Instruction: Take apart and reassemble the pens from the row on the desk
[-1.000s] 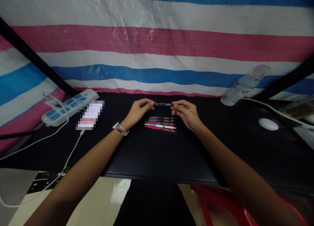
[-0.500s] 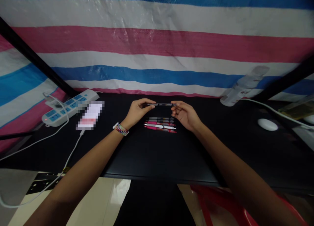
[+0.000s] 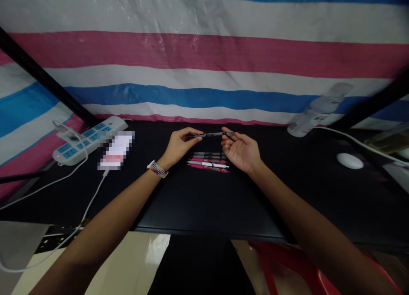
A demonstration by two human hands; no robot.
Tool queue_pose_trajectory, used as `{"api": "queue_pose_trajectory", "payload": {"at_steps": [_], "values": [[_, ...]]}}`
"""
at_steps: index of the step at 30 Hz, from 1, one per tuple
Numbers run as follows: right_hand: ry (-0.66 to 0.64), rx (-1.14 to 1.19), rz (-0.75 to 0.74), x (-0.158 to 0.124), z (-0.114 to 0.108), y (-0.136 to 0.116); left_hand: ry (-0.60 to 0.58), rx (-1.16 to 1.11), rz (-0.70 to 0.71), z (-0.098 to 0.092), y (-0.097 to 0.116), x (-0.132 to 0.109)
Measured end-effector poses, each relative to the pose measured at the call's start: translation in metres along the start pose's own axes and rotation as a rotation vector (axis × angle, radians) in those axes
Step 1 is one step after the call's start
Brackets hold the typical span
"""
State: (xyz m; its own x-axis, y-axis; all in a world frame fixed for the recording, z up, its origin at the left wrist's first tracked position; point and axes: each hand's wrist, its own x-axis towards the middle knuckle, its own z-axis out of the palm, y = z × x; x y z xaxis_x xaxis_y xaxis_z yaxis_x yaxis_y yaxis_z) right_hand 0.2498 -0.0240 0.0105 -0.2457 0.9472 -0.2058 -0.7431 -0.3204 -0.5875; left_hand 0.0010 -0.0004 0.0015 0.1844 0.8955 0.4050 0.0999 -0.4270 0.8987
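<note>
A thin dark pen [image 3: 212, 134] is held level above the black table [image 3: 198, 201], one end in each hand. My left hand [image 3: 180, 145] pinches its left end between thumb and fingers; a beaded band sits on that wrist. My right hand [image 3: 241, 150], palm turned up, pinches the right end with its fingertips. Just below, a row of several pens [image 3: 208, 162], pink, grey and white, lies side by side on the table.
A white power strip [image 3: 86, 140] with a cable and a blurred phone [image 3: 116, 150] lie at the left. A plastic bottle [image 3: 319, 109] lies at the back right, with a white mouse [image 3: 349, 160] and a cable nearby. A striped tarp hangs behind; a red chair shows below.
My right hand has rolled palm-up and lifted slightly, tilting the pen's right end a little higher. The left hand and the row of pens stay put.
</note>
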Motion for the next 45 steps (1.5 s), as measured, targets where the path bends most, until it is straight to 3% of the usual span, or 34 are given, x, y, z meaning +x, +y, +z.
{"api": "queue_pose_trajectory", "payload": {"at_steps": [6, 12, 25, 32, 45], "values": [[0.022, 0.025, 0.005, 0.0005, -0.0014, 0.0000, -0.009, -0.007, 0.009, 0.0003, -0.0039, 0.0007], [-0.041, 0.049, -0.014, 0.0003, -0.0029, 0.0019, 0.012, 0.009, 0.021, -0.0018, -0.0018, 0.0019], [0.021, 0.004, -0.044, 0.0034, -0.0059, 0.0015, 0.064, -0.062, -0.011, 0.0003, -0.0023, 0.0024], [0.036, 0.107, -0.026, -0.0002, -0.0007, -0.0008, 0.062, -0.075, -0.024, 0.0011, -0.0046, 0.0026], [0.056, 0.042, -0.049, 0.0024, -0.0054, 0.0008, 0.052, -0.047, -0.026, 0.0015, -0.0037, 0.0019]]}}
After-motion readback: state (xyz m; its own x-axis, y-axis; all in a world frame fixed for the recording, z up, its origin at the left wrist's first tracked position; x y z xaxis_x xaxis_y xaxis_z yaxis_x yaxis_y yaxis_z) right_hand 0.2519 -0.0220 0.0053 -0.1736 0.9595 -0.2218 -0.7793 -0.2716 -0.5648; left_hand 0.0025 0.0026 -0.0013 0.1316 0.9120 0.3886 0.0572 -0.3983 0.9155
